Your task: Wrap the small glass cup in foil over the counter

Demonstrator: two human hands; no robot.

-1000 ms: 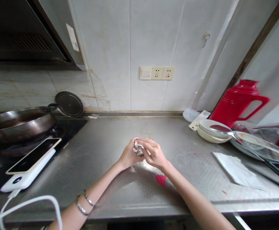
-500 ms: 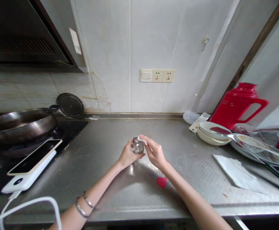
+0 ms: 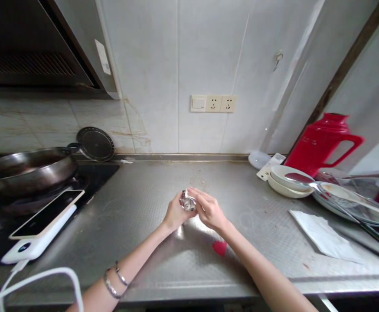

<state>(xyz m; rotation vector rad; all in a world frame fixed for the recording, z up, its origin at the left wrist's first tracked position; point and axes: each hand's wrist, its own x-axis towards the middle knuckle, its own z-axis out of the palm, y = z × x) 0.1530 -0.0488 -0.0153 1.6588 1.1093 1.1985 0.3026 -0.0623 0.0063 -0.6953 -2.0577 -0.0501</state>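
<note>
My left hand (image 3: 175, 211) is wrapped round a small, shiny, clear-looking glass (image 3: 187, 203), held tilted above the steel counter. At the glass's rim, the fingers of my right hand (image 3: 210, 209) are bent together over a small white piece (image 3: 189, 194), which looks like a scrap of tissue; most of it is hidden under the fingers. The inside of the glass cannot be made out. Below my right wrist, a red heart-shaped piece (image 3: 220, 248) lies on the counter (image 3: 137, 242).
Left, a wide metal pan (image 3: 30, 171) rests on the black cooktop, with a phone (image 3: 48, 214) and white power bank (image 3: 40, 242) near its edge. Right stand stacked bowls (image 3: 287, 188), a red thermos jug (image 3: 319, 141), a plate with utensils, and a folded white tissue (image 3: 322, 236).
My right hand has shifted slightly left and down, its fingers covering more of the glass's rim and the white piece. The glass has tilted a little; my left hand keeps its hold.
</note>
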